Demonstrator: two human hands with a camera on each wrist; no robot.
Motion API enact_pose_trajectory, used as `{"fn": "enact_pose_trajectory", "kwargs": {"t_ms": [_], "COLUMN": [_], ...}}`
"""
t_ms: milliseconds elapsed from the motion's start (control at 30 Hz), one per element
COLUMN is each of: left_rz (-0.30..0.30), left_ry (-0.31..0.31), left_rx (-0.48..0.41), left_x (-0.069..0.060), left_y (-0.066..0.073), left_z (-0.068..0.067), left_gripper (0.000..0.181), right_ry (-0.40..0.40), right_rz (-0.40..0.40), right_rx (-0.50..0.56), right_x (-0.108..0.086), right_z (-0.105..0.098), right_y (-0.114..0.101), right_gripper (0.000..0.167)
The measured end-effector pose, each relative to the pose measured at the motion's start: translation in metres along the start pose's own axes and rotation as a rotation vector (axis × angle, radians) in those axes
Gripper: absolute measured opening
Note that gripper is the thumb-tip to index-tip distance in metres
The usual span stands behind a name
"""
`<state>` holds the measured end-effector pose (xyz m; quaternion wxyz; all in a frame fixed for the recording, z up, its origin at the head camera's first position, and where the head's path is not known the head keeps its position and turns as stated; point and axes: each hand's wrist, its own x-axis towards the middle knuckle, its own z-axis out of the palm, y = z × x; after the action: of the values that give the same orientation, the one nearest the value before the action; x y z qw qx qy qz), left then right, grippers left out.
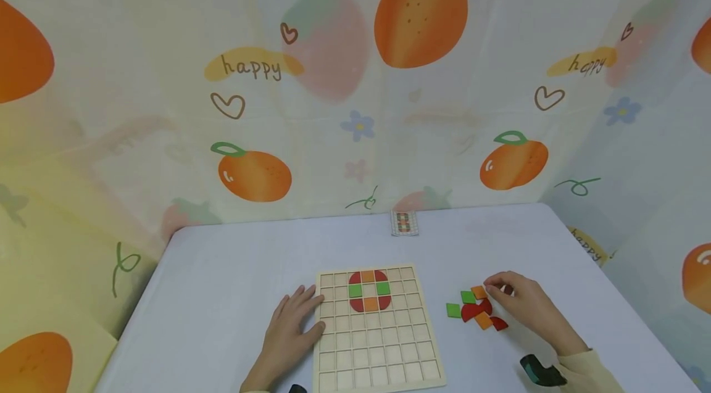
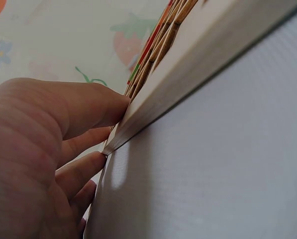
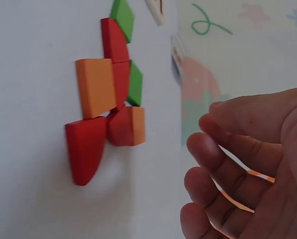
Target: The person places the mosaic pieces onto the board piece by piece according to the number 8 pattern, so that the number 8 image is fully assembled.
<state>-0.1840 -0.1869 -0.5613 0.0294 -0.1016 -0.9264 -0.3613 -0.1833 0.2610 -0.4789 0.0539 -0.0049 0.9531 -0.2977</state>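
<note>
My left hand [image 1: 292,326] rests at the left edge of a pale wooden grid board [image 1: 380,356], thumb and fingertips touching its rim. In the left wrist view the fingers [image 2: 86,164] are fairly straight against the board's side. Near the board's top, red quarter-round tiles, orange squares and green squares form a ring around a bare cell. My right hand [image 1: 524,303] hovers beside a loose cluster of tiles, fingers loosely bent, with nothing visible between them. Among the cluster are green tiles [image 1: 453,310], orange tiles [image 1: 484,320] and red quarter-round tiles [image 3: 85,149], several of them touching.
A small pattern card [image 1: 404,224] lies at the back of the white table [image 1: 233,282], showing a coloured grid. Behind the table hangs a fruit-printed cloth [image 1: 416,97], which also covers both sides. A dark wrist strap [image 1: 541,371] shows at the right sleeve.
</note>
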Motion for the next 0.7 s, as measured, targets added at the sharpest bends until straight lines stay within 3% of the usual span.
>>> {"fn": "enact_pose_trajectory", "kwargs": {"t_ms": [267, 700], "left_rz": [-0.014, -0.017], "left_ry": [-0.007, -0.007], "left_rx": [0.007, 0.003], "left_x": [0.001, 0.0], "left_y": [-0.001, 0.003], "left_z": [0.001, -0.001], "left_gripper": [0.047, 0.047], "right_ry": [-0.055, -0.063], "right_rz": [0.104, 0.131], "right_rx": [0.001, 0.001], "right_x": [-0.004, -0.006], "right_z": [0.009, 0.021], "right_y": [0.011, 0.017], "right_gripper": [0.025, 0.024]}}
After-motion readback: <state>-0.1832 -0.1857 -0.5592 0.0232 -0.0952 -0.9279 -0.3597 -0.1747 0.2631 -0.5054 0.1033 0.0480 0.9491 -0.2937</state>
